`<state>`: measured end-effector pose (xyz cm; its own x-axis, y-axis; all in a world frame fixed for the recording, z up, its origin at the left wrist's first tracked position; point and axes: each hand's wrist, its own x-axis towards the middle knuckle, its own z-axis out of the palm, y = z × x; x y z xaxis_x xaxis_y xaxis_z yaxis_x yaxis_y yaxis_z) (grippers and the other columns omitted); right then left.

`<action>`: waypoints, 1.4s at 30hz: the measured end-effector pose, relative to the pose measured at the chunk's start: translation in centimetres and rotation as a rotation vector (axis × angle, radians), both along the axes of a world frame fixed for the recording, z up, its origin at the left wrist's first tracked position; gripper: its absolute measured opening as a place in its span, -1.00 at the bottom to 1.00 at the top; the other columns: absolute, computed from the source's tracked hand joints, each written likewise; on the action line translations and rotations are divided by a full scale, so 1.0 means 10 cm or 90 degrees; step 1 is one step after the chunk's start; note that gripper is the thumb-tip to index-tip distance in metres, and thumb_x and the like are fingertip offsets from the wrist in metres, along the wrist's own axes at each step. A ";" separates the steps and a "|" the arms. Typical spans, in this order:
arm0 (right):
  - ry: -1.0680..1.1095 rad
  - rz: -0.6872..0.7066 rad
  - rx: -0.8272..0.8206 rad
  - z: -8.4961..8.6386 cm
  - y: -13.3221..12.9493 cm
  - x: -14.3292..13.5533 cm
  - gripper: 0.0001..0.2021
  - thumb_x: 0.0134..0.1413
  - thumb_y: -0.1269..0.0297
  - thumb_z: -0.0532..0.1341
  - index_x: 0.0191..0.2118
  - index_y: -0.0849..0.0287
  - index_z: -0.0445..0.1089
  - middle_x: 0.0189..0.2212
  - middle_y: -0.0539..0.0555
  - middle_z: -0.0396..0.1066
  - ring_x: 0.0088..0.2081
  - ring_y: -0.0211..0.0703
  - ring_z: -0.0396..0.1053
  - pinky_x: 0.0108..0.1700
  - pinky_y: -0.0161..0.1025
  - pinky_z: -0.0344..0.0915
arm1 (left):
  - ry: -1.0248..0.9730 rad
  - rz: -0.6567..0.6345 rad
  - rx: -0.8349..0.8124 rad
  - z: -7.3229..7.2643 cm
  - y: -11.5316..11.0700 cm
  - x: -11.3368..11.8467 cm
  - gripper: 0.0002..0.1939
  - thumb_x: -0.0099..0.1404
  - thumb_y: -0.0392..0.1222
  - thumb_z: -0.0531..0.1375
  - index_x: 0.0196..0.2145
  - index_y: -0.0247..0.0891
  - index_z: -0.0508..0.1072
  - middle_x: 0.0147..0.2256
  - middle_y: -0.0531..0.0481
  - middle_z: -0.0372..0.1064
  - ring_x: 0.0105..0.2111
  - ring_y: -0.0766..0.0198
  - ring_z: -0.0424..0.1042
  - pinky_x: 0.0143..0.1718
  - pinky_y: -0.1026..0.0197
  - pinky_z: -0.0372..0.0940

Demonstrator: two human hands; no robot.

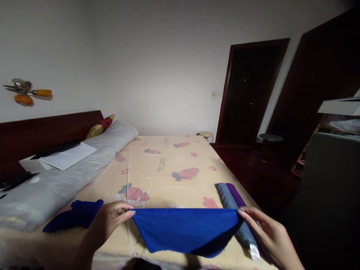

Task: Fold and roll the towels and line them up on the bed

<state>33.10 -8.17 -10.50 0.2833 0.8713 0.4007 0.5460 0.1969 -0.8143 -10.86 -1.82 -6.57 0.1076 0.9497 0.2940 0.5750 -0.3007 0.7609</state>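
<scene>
A bright blue cloth [185, 230] hangs stretched between my two hands above the near edge of the bed. My left hand [112, 217] pinches its left top corner and my right hand [267, 232] pinches its right top corner. The cloth sags down to a point below them. Under my right hand lie a rolled grey-blue cloth [233, 210] and a rolled purple cloth [236, 194], side by side. Another dark blue cloth [74, 216] lies crumpled on the bed to the left of my left hand.
The bed [168, 161] has a cream sheet with carrot prints. A long grey bolster [70, 172] runs along the dark headboard, with a white laptop [67, 155] on it. Two stools [270, 138] stand near a dark doorway [250, 90]. A grey chair [329, 187] is at right.
</scene>
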 end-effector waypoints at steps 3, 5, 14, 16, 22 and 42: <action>-0.033 0.029 0.001 0.11 -0.06 0.00 -0.55 -0.13 -0.22 0.23 -0.44 0.10 0.54 -0.46 0.10 0.55 -0.43 -0.05 0.49 -0.37 -0.33 0.41 | 0.018 -0.030 0.008 0.12 -0.06 -0.03 -0.85 -0.02 0.00 0.32 -0.57 -0.08 0.57 -0.57 0.04 0.44 -0.53 0.23 0.39 -0.47 0.28 0.28; -0.048 0.047 0.002 0.18 -0.09 0.00 -0.58 -0.13 -0.20 0.24 -0.46 0.09 0.54 -0.49 0.10 0.54 -0.45 -0.07 0.48 -0.38 -0.34 0.40 | 0.007 -0.030 -0.020 0.16 -0.10 -0.03 -0.86 -0.04 0.00 0.32 -0.60 -0.08 0.54 -0.62 0.07 0.39 -0.58 0.26 0.35 -0.50 0.28 0.26; -0.053 0.104 -0.009 0.25 -0.17 -0.01 -0.57 -0.05 -0.18 0.20 -0.48 0.11 0.52 -0.51 0.10 0.50 -0.46 -0.09 0.47 -0.41 -0.34 0.38 | -0.081 -0.022 -0.131 0.15 -0.24 -0.10 -0.78 -0.07 0.04 0.32 -0.55 -0.14 0.53 -0.77 0.14 0.30 -0.69 0.28 0.29 -0.54 0.26 0.26; -0.051 0.103 -0.006 0.26 -0.18 -0.01 -0.57 -0.06 -0.19 0.21 -0.49 0.11 0.51 -0.52 0.11 0.50 -0.47 -0.09 0.46 -0.42 -0.34 0.38 | -0.084 -0.032 -0.142 0.16 -0.24 -0.10 -0.78 -0.07 0.04 0.31 -0.55 -0.15 0.53 -0.77 0.12 0.32 -0.69 0.26 0.31 -0.54 0.24 0.27; -0.037 0.122 -0.046 0.30 -0.20 -0.03 -0.53 -0.06 -0.24 0.17 -0.51 0.11 0.49 -0.53 0.11 0.48 -0.47 -0.08 0.43 -0.42 -0.31 0.38 | -0.035 -0.074 -0.138 0.16 -0.27 -0.14 -0.84 -0.05 -0.01 0.32 -0.57 -0.12 0.54 -0.74 0.08 0.39 -0.64 0.22 0.37 -0.52 0.24 0.25; 0.358 0.184 -0.231 -0.56 0.39 -0.23 -0.55 -0.06 -0.21 0.21 -0.48 0.14 0.30 -0.60 0.06 0.47 -0.58 -0.13 0.42 -0.55 -0.29 0.21 | -0.277 -0.086 -0.411 -0.64 0.37 0.32 -0.49 -0.14 0.20 0.37 -0.40 -0.20 0.33 -0.49 -0.15 0.55 -0.49 0.05 0.55 -0.61 0.29 0.18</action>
<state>30.85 -4.30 -16.11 0.0996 0.9928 -0.0665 -0.0067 -0.0661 -0.9978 -7.69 1.83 -13.02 0.2367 0.9336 -0.2690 0.1749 0.2314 0.9570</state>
